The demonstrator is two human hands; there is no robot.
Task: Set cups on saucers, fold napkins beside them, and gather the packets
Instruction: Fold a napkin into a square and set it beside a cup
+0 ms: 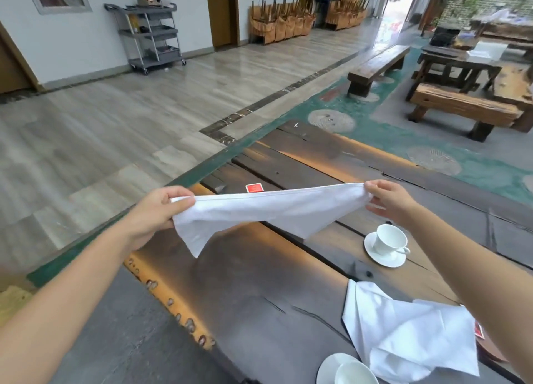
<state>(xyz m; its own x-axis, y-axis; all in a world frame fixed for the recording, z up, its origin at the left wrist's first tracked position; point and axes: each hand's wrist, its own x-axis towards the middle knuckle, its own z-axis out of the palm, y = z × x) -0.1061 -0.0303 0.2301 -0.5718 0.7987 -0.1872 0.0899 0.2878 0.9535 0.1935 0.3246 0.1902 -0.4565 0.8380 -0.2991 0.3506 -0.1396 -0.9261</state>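
Left hand [158, 210] and right hand [389, 200] each pinch an end of the napkin [259, 210], stretched mid-frame above the table [259, 282]; keep it taut and edges matched before laying it beside the cup [389, 239] right of centre

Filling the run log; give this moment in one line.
left hand pinches napkin | right hand pinches napkin | far cup on saucer

One camera only, worn on the person's head. It looks forward and down along the dark wooden table [253, 282] from its near end, close enough that the left hand [155, 210] and right hand [392, 201] sit mid-frame on outstretched arms. The wide lens also catches floor [115, 123] left of the table and benches [461, 109] beyond its far right.
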